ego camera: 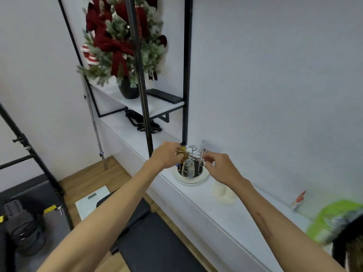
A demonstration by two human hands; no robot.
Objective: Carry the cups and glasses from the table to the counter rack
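Note:
A wire cup rack point(193, 152) stands in a round white dish point(203, 178) on the white counter point(196, 205). A clear glass point(188, 168) hangs upside down on the rack's front peg. My left hand point(167, 155) grips an amber glass point(183, 154) at the rack's left side, tilted over a peg. My right hand point(218, 165) reaches in from the right, its fingers curled at a clear glass point(197, 158) beside the rack's right pegs; the view is blurred there.
A white ribbed object point(224, 193) sits on the counter right of the dish, and a green bag point(334, 218) lies farther right. A black shelf frame point(146, 107) with a decorated tree rises behind. A black bench point(153, 242) stands below the counter.

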